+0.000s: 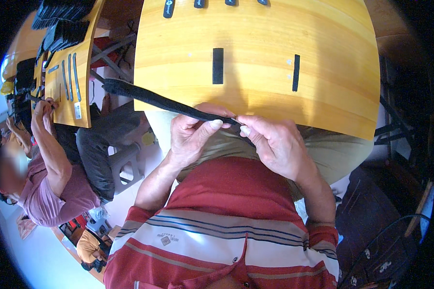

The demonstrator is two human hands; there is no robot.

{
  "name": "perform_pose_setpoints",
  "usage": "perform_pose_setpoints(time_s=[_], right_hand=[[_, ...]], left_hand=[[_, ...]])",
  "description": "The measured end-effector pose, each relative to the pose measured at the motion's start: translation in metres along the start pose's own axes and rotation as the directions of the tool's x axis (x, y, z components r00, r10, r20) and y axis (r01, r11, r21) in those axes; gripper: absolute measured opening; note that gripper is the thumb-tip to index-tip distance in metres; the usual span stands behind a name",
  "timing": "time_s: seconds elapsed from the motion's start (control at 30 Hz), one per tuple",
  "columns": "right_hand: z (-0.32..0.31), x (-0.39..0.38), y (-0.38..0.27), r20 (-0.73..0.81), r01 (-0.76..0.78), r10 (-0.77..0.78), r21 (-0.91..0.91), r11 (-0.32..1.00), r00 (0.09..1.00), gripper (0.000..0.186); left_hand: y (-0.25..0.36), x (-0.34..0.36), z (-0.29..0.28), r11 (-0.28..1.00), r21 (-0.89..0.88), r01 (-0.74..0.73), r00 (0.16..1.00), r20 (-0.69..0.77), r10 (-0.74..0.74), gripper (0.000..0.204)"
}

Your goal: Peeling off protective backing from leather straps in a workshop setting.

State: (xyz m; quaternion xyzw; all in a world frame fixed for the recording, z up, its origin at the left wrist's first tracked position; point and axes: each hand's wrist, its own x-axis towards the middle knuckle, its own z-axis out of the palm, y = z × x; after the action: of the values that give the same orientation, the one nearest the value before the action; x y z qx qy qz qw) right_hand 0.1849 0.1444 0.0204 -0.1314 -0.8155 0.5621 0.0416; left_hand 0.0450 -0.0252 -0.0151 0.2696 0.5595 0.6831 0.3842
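Observation:
A long, narrow black fabric strap [154,99] stretches from above the table's left edge down to the near edge, in front of my belly. My left hand [189,138] pinches it close to its right end, thumb on top and fingers beneath. Right beside it, my right hand [278,144] is closed on the same end between thumb and forefinger. The fingertips nearly meet, and whether a smaller piece sits between them is hidden. A dark tip of the strap shows below my right thumb. Beyond my hands, a wider black strip [218,66] and a thinner black strip [296,72] lie flat on the table.
Several dark tabs with pale markings, one a rounded tab [168,8], line the far edge of the wooden table [260,29]. To the left, a co-worker in a pink shirt [77,197] sits at another table [74,114] holding black strips and stacked dark pieces [67,36].

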Motion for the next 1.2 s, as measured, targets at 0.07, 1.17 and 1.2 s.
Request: perform_pose_setpoints(time_s=[0.07,1.17,1.2], right_hand=[[-0.005,0.002,-0.004,0.034,-0.038,0.038,0.004,0.999,0.999,0.022],[0.009,-0.003,0.004,-0.082,0.059,-0.052,0.078,0.995,0.995,0.017],[0.011,-0.003,0.002,-0.135,0.072,-0.066,0.043,0.996,0.989,0.018]], left_hand=[[0.002,0.000,-0.002,0.997,0.083,-0.007,1.000,0.010,0.006,0.018],[-0.001,0.007,0.026,0.919,-0.395,-0.011,0.992,-0.118,-0.038,0.022],[0.001,0.008,0.028,0.919,-0.393,-0.014,0.992,-0.119,-0.036,0.022]])
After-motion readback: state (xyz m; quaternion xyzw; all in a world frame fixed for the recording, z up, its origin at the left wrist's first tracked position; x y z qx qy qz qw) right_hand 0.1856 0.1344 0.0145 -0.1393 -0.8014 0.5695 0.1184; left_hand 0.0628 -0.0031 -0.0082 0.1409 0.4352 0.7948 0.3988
